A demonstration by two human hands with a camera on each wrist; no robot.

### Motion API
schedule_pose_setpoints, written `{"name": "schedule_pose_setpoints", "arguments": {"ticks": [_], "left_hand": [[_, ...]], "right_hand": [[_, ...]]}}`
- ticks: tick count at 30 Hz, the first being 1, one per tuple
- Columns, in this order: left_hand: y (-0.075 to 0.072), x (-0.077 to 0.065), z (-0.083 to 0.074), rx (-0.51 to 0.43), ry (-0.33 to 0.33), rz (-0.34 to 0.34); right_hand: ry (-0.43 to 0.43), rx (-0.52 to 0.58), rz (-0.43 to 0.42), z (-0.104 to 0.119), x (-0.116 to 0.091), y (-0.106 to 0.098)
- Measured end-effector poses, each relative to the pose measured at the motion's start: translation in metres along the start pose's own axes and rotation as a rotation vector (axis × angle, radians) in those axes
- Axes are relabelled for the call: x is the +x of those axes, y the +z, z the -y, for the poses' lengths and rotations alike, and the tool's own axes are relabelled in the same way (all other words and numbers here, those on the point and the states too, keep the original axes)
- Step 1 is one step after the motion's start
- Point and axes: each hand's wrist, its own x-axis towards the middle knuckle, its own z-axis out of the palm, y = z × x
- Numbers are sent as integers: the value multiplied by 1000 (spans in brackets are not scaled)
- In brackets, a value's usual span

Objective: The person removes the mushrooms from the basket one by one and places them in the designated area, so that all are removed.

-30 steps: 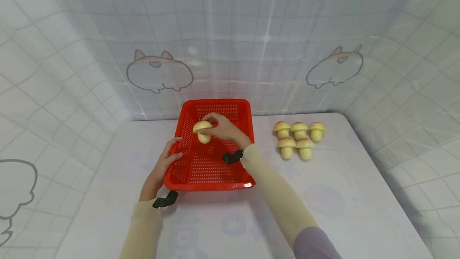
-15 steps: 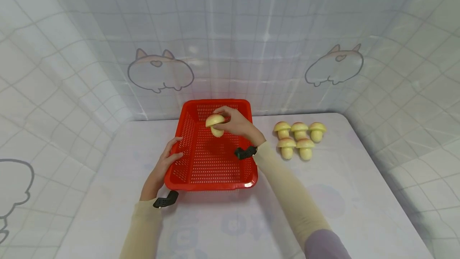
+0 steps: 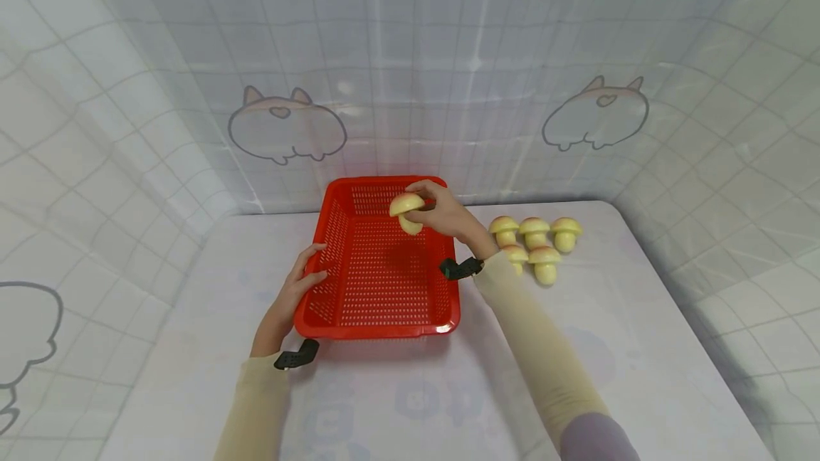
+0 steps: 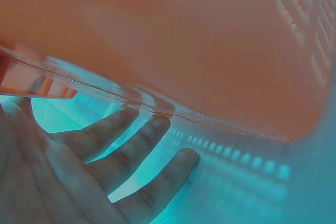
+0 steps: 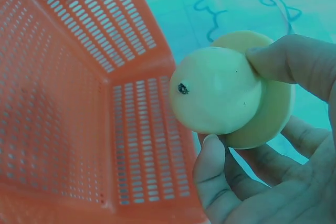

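Observation:
My right hand (image 3: 445,215) pinches a toy mushroom (image 3: 406,203), pale yellow with a reddish top to its cap. It is held over the back right part of a red plastic basket (image 3: 378,331). In the right wrist view, thumb and fingers hold the mushroom (image 5: 218,90) where stem meets cap, with the stem's dark-spotted end facing the camera. My left hand (image 3: 291,297) rests at the basket's left rim. The left wrist view shows its fingers (image 4: 149,140) nearly straight and spread, some fingertips touching the rim's edge.
Several similar toy mushrooms (image 3: 544,262) lie in two rows on the white table (image 3: 615,368), right of the basket. My right wrist partly covers one. A hanging sheet with a grid pattern (image 3: 410,77) stands behind the table, with more at both sides.
My right hand has moved right and slightly farther back with the mushroom, from the basket's middle toward its back right corner. The left hand and basket have hardly moved.

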Motion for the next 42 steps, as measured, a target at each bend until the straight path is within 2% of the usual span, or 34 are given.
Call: {"name": "schedule_pose_setpoints", "arguments": {"ticks": [8, 15, 20, 28, 38, 42], "left_hand": [[-1, -2, -1, -11, -12, -9], [-1, 0, -1, -8, -12, -18], [-2, -2, -1, 11, -19, -24], [-2, -3, -3, 7, -16, -24], [-1, -4, -3, 4, -14, -27], [-1, -4, -2, -8, -21, -23]], "right_hand": [[2, 60, -35, -7, -11, -20], [33, 80, -105, -11, -29, -45], [32, 28, -133, -16, -44, -62], [81, -35, -189, -29, -71, -85], [87, -123, -197, -47, -105, -115], [122, -167, -193, -56, -117, -125]]}}
